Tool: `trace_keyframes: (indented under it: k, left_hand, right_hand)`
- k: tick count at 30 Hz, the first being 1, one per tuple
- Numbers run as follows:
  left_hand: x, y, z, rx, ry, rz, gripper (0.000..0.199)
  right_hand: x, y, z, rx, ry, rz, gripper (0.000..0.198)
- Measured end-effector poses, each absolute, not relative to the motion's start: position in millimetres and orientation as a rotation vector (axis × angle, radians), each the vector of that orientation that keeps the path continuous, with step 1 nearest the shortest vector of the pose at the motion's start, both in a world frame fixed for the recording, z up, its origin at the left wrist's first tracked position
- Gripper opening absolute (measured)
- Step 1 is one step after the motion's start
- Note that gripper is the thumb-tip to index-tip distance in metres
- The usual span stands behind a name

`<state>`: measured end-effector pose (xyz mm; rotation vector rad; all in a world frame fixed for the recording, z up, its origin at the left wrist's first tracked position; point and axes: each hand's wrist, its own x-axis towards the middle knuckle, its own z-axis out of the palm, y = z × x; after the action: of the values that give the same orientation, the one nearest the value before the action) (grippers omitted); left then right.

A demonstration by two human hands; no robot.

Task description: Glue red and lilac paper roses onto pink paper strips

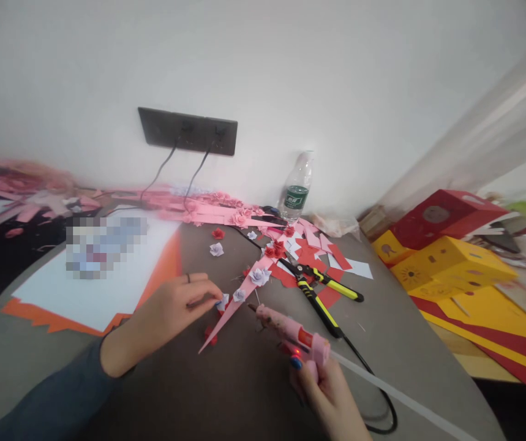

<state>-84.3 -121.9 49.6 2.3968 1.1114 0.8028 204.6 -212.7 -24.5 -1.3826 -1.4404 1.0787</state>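
Observation:
My right hand [322, 392] is wrapped round the handle of a pink hot glue gun [290, 331], whose red light glows and whose nozzle points left. A long glue stick [395, 392] sticks out of its rear. The fingertips of my left hand [184, 303] are pinched at a small white paper flower [223, 301]. Between the hands lies a long pointed pink paper strip [226, 323], with white flowers [259, 277] and red flowers [275, 248] on it. A red flower [210, 335] is partly hidden by the strip's left side.
Yellow-black wire strippers [320, 300] lie right of the strip beside red and pink paper scraps [308, 254]. A water bottle [297, 187] stands by the wall. White sheets [120, 300] lie over orange paper at left. Yellow boxes [455, 266] and a red box [446, 214] are at right.

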Motion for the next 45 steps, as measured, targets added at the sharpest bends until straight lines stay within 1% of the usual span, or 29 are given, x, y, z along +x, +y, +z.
trace_keyframes:
  k: [3,6,11,15,20,28,39,45]
  left_hand:
    - [-74,-125,49,2.598,0.988,0.704,0.022]
    - [-64,-126,46,2.838,0.912,0.574,0.021]
    - [-57,-122,39,3.056,0.820,0.474,0.015]
    - [-57,-119,39,3.103,0.841,0.441,0.016]
    - [-57,-118,36,3.153,0.856,0.511,0.021]
    - [-57,-121,37,3.065,0.912,0.469,0.020]
    - [-54,-122,38,3.056,0.966,0.310,0.015]
    - [-52,-124,33,3.048,1.037,0.386,0.018]
  right_hand:
    - [204,-209,-23,-1.392,-1.348,1.112,0.068]
    - [203,-205,-23,-1.402,-1.290,1.079,0.074]
    - [203,-204,-28,-1.416,-1.257,1.087,0.075]
    - [203,-203,-27,-1.409,-1.290,1.109,0.074]
    - [202,-202,-22,-1.397,-1.299,1.091,0.074]
    - [201,-201,-21,-1.378,-1.317,1.104,0.071]
    - [200,-201,-23,-1.375,-1.295,1.112,0.071]
    - [203,-201,-23,-1.355,-1.321,1.098,0.070]
